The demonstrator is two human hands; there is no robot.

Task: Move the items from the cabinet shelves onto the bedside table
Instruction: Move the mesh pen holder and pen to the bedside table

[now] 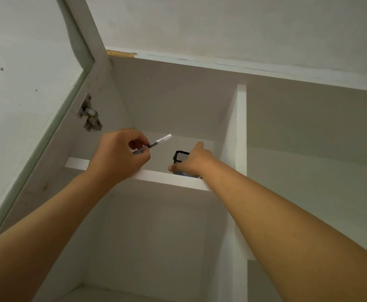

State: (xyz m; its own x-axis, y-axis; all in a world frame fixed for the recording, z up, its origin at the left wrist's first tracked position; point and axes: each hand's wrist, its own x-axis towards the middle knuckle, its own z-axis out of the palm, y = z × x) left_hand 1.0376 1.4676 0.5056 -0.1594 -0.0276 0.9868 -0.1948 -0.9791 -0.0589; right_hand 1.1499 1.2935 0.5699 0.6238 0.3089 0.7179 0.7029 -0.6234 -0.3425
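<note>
I look up into a white cabinet. My left hand [119,154] is raised over the front edge of the upper shelf [156,176] and pinches a clear pen with a white cap [159,141], which points up and to the right. My right hand [192,163] reaches onto the same shelf and is closed around a black mesh holder [180,156]. A small blue thing [181,173] shows under that hand at the shelf edge; I cannot tell what it is. Most of the holder is hidden behind my hand and the shelf.
The cabinet door [25,94] stands open at the left, with a metal hinge [88,113] on the side wall. A white vertical divider [241,127] separates this compartment from the one on the right. A lower compartment [152,247] lies beneath the shelf.
</note>
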